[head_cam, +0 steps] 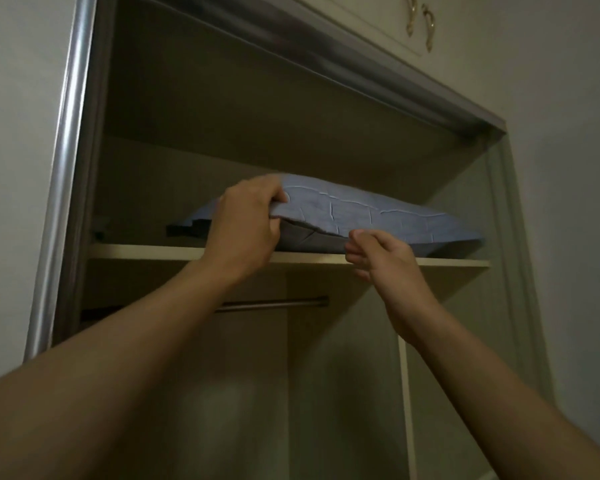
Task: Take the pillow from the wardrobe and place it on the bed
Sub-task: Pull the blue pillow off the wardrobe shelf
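Note:
A flat blue pillow [378,216] with a grey underside lies on the upper shelf [146,251] of the open wardrobe. My left hand [246,226] grips the pillow's front left edge, fingers curled over the top and thumb under it, lifting that corner slightly. My right hand [385,261] is just below the pillow's front edge near its middle, fingers loosely curled and the thumb touching the edge; it holds nothing. The bed is not in view.
A metal hanging rail [274,304] runs under the shelf. The silver frame of the wardrobe [66,168] stands at the left. A dark object [99,230] sits at the shelf's far left. Small cabinet doors with gold handles [420,22] are above.

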A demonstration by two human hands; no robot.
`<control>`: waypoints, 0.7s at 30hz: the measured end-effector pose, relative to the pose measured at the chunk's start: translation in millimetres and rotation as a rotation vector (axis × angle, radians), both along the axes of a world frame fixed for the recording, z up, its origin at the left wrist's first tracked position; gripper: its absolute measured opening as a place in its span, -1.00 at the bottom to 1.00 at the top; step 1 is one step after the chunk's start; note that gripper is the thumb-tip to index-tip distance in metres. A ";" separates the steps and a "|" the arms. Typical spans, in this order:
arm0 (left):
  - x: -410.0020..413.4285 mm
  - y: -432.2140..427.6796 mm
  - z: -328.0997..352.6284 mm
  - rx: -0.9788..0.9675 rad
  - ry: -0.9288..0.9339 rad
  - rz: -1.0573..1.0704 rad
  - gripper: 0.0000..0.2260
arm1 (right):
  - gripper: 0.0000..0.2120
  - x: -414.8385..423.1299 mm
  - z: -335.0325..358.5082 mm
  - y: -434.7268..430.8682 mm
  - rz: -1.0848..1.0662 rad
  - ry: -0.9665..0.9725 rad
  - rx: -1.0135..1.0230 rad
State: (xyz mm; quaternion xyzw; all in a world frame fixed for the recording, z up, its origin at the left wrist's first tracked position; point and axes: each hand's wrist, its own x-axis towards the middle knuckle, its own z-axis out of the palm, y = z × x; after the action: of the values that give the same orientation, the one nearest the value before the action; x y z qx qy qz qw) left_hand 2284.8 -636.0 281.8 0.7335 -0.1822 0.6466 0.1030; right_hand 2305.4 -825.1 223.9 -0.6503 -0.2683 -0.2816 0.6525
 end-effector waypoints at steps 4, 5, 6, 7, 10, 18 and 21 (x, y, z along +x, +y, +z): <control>-9.7 -4.5 -16.0 0.098 0.025 -0.033 -0.85 | -0.69 -1.3 18.2 0.6 0.071 0.129 0.060; -11.7 -3.5 -22.1 0.130 0.021 -0.034 -0.88 | -0.68 -2.3 19.4 0.6 0.081 0.156 0.083; -13.9 -3.0 -28.2 0.149 0.016 -0.038 -0.89 | -0.69 -2.4 19.5 0.9 0.081 0.176 0.096; -16.2 -1.8 -33.9 0.156 0.012 -0.045 -0.89 | -0.70 -2.7 18.6 2.2 0.074 0.196 0.095; -22.6 -1.4 -48.4 0.173 -0.001 -0.071 -0.88 | -0.58 -4.2 14.8 11.6 0.088 0.263 0.069; -34.7 -30.1 -82.0 0.406 -0.182 -0.222 -0.89 | -0.52 -16.6 18.3 17.9 0.254 0.368 0.114; -39.8 -42.3 -86.2 0.464 -0.232 -0.246 -0.93 | -0.48 -19.0 25.8 15.7 0.327 0.415 0.282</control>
State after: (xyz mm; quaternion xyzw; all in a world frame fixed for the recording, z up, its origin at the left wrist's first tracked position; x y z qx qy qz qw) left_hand 2245.0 -678.4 195.6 0.6309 -0.4234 0.6500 -0.0114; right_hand 2286.4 -809.4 249.8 -0.5452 -0.1887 -0.0680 0.8140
